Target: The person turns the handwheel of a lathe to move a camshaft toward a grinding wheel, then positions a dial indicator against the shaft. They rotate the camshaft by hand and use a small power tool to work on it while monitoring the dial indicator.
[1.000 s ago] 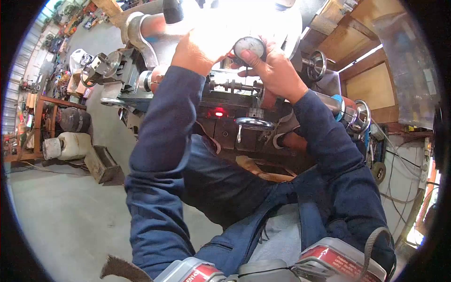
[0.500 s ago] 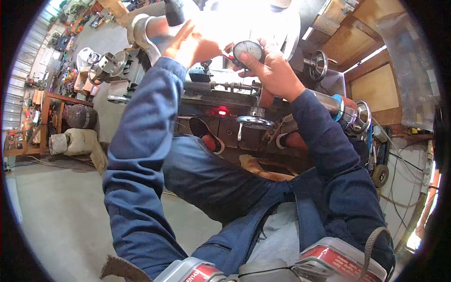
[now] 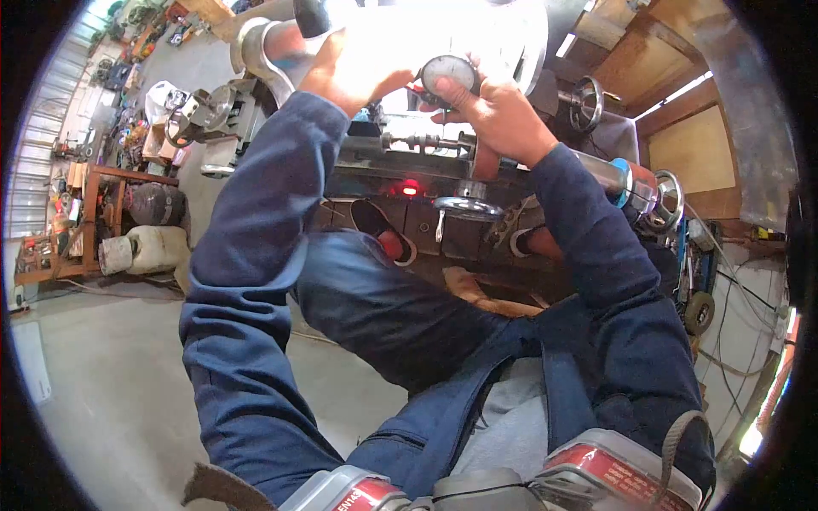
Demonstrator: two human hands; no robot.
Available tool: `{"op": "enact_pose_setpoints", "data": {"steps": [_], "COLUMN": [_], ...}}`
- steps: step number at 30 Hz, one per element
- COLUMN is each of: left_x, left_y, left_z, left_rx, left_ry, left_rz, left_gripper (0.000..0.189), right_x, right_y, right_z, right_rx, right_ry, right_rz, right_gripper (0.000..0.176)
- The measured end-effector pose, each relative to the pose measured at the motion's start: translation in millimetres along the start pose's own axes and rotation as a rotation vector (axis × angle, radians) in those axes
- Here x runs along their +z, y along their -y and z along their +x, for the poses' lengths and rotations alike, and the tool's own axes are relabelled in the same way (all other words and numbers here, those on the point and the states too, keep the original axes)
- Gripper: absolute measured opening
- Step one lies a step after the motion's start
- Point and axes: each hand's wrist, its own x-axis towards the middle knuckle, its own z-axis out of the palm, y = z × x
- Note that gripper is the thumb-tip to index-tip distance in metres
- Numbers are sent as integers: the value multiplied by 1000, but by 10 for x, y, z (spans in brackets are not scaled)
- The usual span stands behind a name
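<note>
My right hand [image 3: 503,115] grips a round dial indicator [image 3: 449,75], its white face turned up toward me and the thumb lying over the lower part of it. A small red part shows at the dial's left side. My left hand [image 3: 358,72] is close by on the left, its thumb stretched toward the dial. Strong glare washes out its other fingers, so whether it holds anything is hidden. Both hands are above a lathe-like machine, whose leadscrew-like shaft [image 3: 426,142] and chromed handwheel [image 3: 469,207] show below the dial.
A red light [image 3: 410,187] glows on the machine's front. Another handwheel [image 3: 667,203] stands at the right end. My legs straddle the space before the machine. To the left are a white gas cylinder [image 3: 158,250], a wooden rack [image 3: 89,217] and cluttered tools.
The left hand has shifted slightly, its thumb now stretched out more beside the dial. The right hand still holds the dial, now a little higher in view. The camera view has tilted slightly.
</note>
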Motion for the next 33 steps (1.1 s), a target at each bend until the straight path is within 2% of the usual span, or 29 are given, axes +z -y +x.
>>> {"op": "enact_pose_setpoints", "data": {"steps": [1, 6, 11, 14, 16, 18, 20, 22, 23, 25, 26, 28, 29, 32, 33], "left_x": [53, 11, -432, -497, -334, -9, 71, -12, -67, -232, -218, -162, -143, -290, -294], "left_y": [0, -64, -196, -221, -176, -65, -43, -137, -192, -310, -261, -46, 65, 13, -4], "left_z": [29, 103, 200, 277, 256, 67, 21, 73, 76, 101, 108, 93, 71, 131, 115], "left_rx": [7, -69, -352, -365, -429, -145, -32, -94, -162, -298, -234, -104, 49, 207, 190], "left_ry": [-69, -47, 286, 423, 460, -62, -223, -26, 0, 50, 52, 56, 113, 40, 18], "left_rz": [16, -144, -161, -134, -85, -101, -48, 69, 57, 32, 2, -60, 32, 57, 117], "left_gripper": [29, 29, 28, 29, 30, 23, 23, 31, 30, 30, 26, 18, 15, 13, 14], "right_x": [2, 55, 45, 65, 19, -14, -31, -12, -8, 27, 35, 30, 30, 35, 25], "right_y": [-56, -57, -106, -171, -228, -196, 32, -111, -163, -59, -23, -80, -100, -39, -7], "right_z": [20, 23, 57, 74, 95, 95, 52, 70, 78, 40, 29, 56, 62, 37, 26], "right_rx": [-28, -61, -121, -119, -88, 7, 165, 58, 4, 25, 35, 10, -1, 13, -1], "right_ry": [-3, -80, -99, -107, -129, -115, -65, -83, -93, -58, -42, -35, -31, -21, -12], "right_rz": [12, -66, -102, -36, -232, -348, -383, -268, -211, -8, 93, 99, 104, 130, 107], "right_gripper": [66, 58, 58, 62, 68, 67, 60, 60, 60, 59, 59, 58, 57, 55, 54]}}
